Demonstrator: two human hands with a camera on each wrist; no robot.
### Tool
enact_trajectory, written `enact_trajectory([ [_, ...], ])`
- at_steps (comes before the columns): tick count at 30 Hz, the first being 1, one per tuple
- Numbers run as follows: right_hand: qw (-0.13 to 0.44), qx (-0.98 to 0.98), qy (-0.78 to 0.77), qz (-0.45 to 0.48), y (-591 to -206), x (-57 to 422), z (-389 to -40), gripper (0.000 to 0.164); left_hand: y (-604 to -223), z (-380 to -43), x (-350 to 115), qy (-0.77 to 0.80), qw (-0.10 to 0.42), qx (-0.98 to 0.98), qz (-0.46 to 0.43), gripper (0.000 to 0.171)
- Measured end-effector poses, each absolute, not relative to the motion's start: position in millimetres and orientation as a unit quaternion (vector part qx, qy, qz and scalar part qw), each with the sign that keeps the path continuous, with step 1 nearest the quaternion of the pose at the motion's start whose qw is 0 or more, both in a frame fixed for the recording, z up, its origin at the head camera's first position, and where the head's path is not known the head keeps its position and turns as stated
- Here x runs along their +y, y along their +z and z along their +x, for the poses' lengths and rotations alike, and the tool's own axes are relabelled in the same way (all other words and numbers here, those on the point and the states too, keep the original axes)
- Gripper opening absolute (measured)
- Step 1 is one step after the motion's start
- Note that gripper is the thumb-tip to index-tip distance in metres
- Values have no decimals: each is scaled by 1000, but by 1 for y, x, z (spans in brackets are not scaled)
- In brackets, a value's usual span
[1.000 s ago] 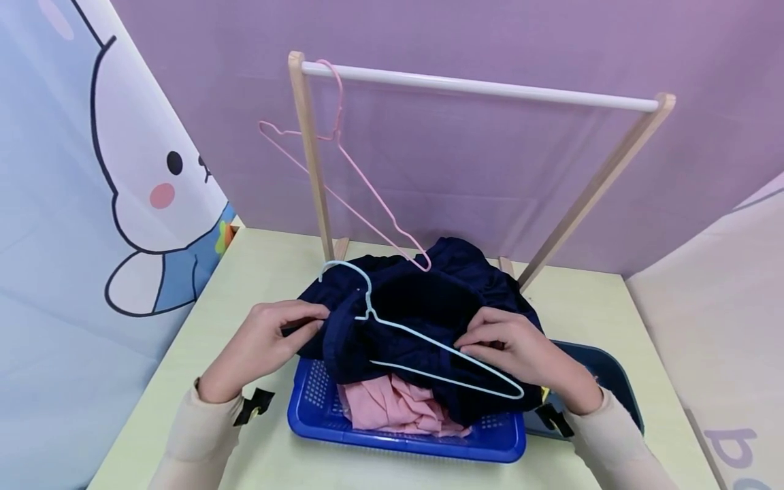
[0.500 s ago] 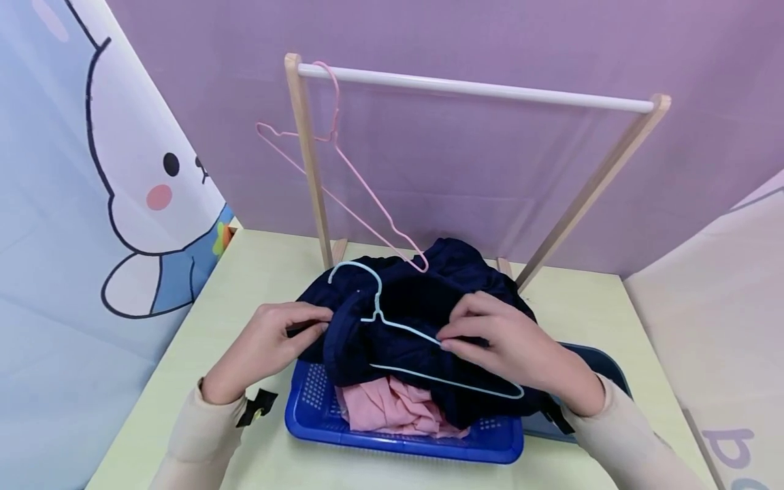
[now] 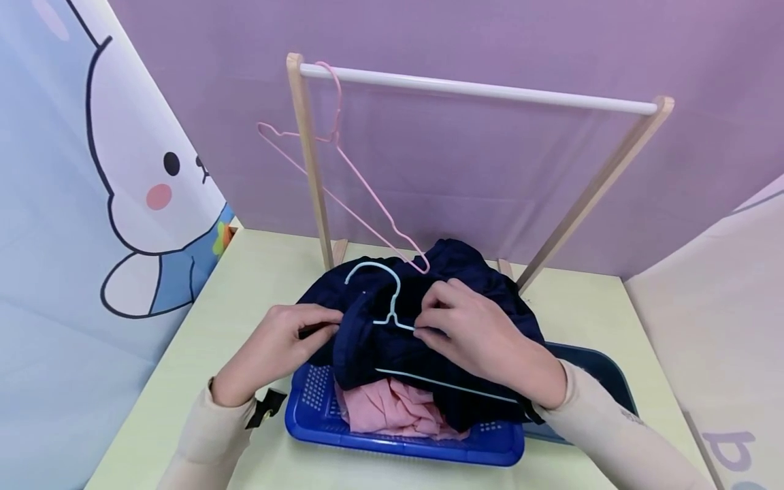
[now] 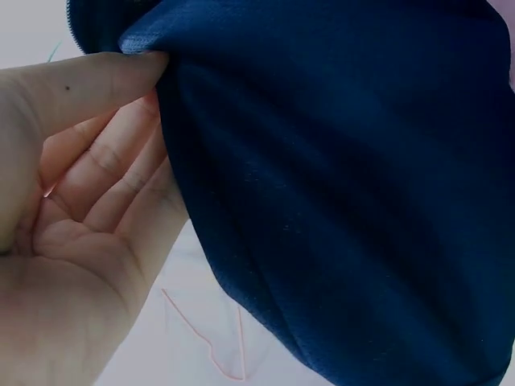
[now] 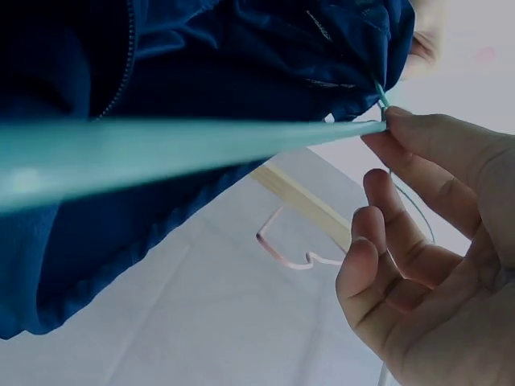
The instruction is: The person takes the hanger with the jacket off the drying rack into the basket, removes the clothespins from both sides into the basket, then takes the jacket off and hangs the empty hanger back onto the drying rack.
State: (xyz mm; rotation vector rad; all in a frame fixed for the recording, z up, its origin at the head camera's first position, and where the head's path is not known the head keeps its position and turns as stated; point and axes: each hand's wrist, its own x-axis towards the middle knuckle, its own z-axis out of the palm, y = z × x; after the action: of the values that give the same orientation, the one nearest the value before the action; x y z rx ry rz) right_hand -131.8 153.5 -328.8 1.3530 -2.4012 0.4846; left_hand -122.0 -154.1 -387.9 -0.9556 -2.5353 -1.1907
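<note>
A navy jacket (image 3: 352,344) with a zipper lies heaped over the blue basket (image 3: 404,448). My left hand (image 3: 275,347) pinches the jacket's left edge between thumb and fingers; in the left wrist view the navy cloth (image 4: 322,177) hangs down from that pinch. A light blue hanger (image 3: 395,292) has its hook standing up at the jacket's opening, and its left arm runs in behind the cloth. My right hand (image 3: 474,333) pinches the hanger's shoulder close to the neck. Up close in the right wrist view, the hanger wire (image 5: 161,153) leads to my thumb tip. The right hand hides the hanger's right shoulder.
Behind the jacket stands a wooden rack with a white rail (image 3: 478,88). A pink hanger (image 3: 367,182) hangs at the rail's left end, its lower corner overlapping the jacket. Folded pink cloth (image 3: 392,406) lies in the basket. A dark tray (image 3: 606,371) sits right of it, partly behind my forearm.
My right hand has slid left along the hanger toward its neck. The hanger has shifted right, deeper into the jacket. My left hand, with the jacket edge, has moved slightly right.
</note>
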Motion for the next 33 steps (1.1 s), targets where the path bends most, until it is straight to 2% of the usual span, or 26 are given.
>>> enact_trajectory([
  [14,224,-829,160,486,-330,175,-127,13,-392,-117,-159,-417,46,-859,-294,28],
  [17,235,-825,169,486,-329,187,-125,2,-396,-115,-161,-422,37,-857,-293,30],
  [22,238,-827,183,476,-323,210,-120,39,-403,-112,-158,-423,19,-858,-292,30],
  [28,227,-852,174,437,-312,240,-115,44,-410,-111,-140,-397,30,-867,-299,21],
  [33,253,-850,166,431,-307,260,-114,46,-412,-111,-132,-363,64,-884,-288,15],
])
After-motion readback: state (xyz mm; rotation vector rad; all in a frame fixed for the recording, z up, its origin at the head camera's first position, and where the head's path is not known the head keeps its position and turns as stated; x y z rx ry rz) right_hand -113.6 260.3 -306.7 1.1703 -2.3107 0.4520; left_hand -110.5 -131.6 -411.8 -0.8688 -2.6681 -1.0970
